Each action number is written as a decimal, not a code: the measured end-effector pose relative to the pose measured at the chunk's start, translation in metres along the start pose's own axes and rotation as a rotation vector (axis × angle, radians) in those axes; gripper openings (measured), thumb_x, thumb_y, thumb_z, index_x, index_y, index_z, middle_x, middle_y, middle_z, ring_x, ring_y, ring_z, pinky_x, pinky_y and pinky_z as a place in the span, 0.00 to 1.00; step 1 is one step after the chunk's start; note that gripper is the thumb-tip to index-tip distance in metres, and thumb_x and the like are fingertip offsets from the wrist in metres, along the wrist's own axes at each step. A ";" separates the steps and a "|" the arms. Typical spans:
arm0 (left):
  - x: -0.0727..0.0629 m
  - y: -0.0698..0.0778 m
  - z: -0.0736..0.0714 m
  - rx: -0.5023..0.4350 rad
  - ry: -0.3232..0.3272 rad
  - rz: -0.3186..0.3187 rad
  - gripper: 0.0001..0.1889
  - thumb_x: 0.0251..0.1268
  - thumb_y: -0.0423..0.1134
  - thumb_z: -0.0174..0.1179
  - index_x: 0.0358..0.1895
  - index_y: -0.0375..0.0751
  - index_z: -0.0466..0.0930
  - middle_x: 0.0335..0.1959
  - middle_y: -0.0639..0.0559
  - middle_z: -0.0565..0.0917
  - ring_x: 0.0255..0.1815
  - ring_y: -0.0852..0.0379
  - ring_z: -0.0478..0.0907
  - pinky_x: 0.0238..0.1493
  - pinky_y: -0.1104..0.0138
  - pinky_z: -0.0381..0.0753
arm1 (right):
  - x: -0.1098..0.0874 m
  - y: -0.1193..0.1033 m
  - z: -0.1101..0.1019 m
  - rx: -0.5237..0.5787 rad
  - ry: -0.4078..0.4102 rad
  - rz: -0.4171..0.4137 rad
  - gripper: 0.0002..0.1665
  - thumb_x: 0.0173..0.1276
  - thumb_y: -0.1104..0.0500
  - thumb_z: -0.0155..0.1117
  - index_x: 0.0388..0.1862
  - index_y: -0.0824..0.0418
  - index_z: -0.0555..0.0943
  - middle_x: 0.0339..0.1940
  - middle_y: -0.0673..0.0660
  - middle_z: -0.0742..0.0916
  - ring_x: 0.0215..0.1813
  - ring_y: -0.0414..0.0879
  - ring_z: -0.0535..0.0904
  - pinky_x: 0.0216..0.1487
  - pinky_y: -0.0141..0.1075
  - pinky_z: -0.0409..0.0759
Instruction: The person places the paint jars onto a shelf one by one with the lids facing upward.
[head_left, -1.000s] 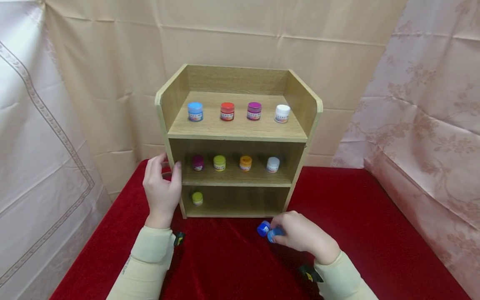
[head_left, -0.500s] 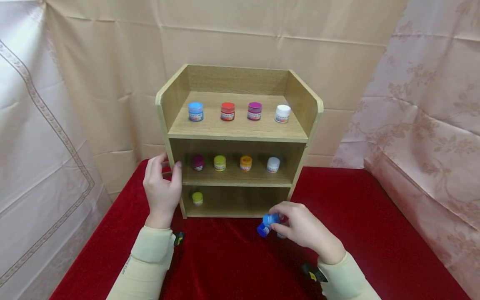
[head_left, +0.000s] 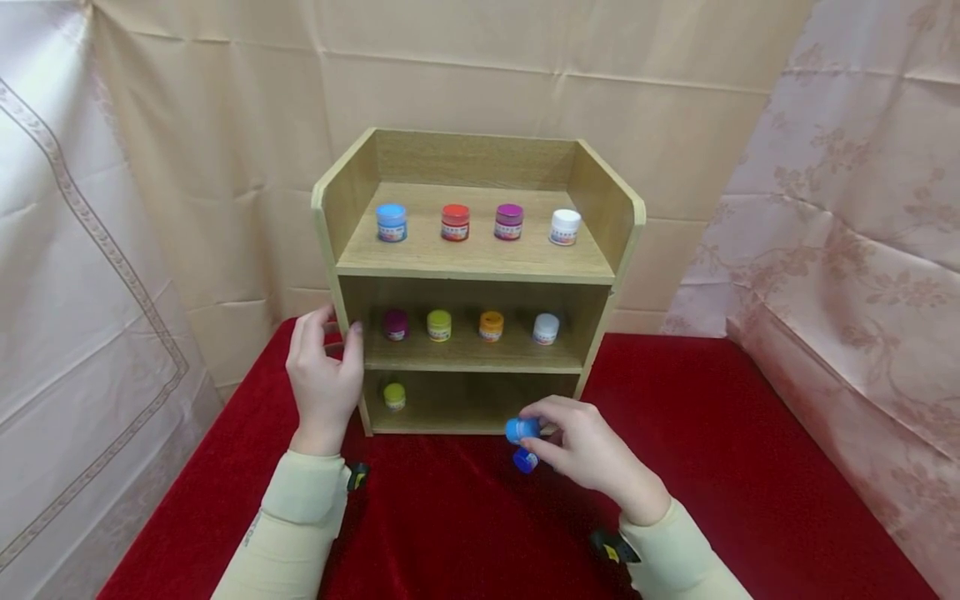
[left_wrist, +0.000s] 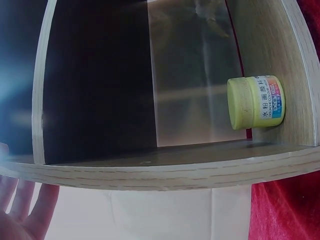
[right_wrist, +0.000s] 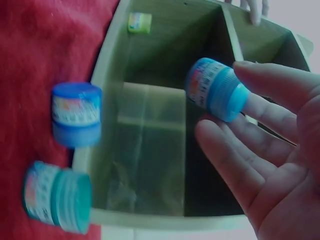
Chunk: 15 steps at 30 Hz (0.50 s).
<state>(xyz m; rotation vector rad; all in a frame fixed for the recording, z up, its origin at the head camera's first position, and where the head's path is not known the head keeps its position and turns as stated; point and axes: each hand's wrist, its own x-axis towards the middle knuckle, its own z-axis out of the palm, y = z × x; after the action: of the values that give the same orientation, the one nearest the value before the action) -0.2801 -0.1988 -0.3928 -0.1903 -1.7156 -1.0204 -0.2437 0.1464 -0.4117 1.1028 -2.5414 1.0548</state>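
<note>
A light blue gouache paint jar [head_left: 522, 430] is pinched in my right hand [head_left: 596, 450], raised before the shelf's bottom right. The right wrist view shows this light blue jar [right_wrist: 212, 89] tilted between thumb and fingers. A dark blue jar [head_left: 526, 460] lies on the cloth just below the hand. Beside it in the right wrist view is a teal jar [right_wrist: 57, 197], which the hand hides from the head view. My left hand [head_left: 324, 379] holds the left side panel of the wooden shelf [head_left: 474, 273], thumb at the front edge and fingers outside.
Jars in blue [head_left: 392, 223], red [head_left: 455, 223], purple [head_left: 508, 222] and white [head_left: 565, 227] line the top level. Several more stand on the middle level. A yellow-green jar [head_left: 394, 397] stands at the bottom left. Red cloth [head_left: 675, 400] covers the table.
My right hand has lifted the light blue jar off the cloth and carried it up and leftward toward the bottom level. The left hand stays at the shelf's side.
</note>
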 end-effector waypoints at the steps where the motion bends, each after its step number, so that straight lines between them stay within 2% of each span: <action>1: 0.000 0.000 0.000 0.002 0.000 0.000 0.17 0.63 0.29 0.68 0.54 0.30 0.81 0.49 0.39 0.82 0.45 0.46 0.83 0.44 0.72 0.81 | 0.003 0.000 0.003 0.005 0.007 -0.007 0.16 0.63 0.63 0.76 0.50 0.60 0.85 0.45 0.50 0.86 0.39 0.39 0.85 0.36 0.32 0.85; 5: 0.000 0.000 -0.002 0.011 -0.002 0.000 0.17 0.64 0.30 0.68 0.55 0.31 0.81 0.49 0.40 0.82 0.46 0.47 0.83 0.43 0.63 0.84 | 0.017 0.004 0.014 0.021 0.027 0.001 0.16 0.64 0.61 0.77 0.50 0.59 0.85 0.46 0.50 0.87 0.40 0.40 0.84 0.37 0.39 0.86; 11: 0.001 0.002 -0.002 0.004 -0.007 0.006 0.16 0.64 0.29 0.67 0.55 0.31 0.80 0.49 0.41 0.82 0.45 0.45 0.83 0.46 0.79 0.77 | 0.037 0.012 0.031 0.038 0.012 0.090 0.16 0.65 0.59 0.75 0.51 0.59 0.86 0.47 0.50 0.88 0.42 0.44 0.84 0.41 0.44 0.86; 15: 0.001 0.003 -0.001 0.008 -0.014 0.012 0.17 0.65 0.29 0.67 0.55 0.32 0.80 0.49 0.41 0.82 0.46 0.45 0.83 0.47 0.81 0.75 | 0.048 0.019 0.042 0.021 -0.009 0.145 0.17 0.66 0.57 0.74 0.52 0.61 0.86 0.45 0.52 0.89 0.43 0.43 0.84 0.43 0.42 0.85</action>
<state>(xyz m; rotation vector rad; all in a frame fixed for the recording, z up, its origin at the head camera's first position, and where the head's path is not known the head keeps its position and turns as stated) -0.2779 -0.1985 -0.3900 -0.2035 -1.7292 -1.0057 -0.2861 0.1001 -0.4324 0.9423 -2.6574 1.1142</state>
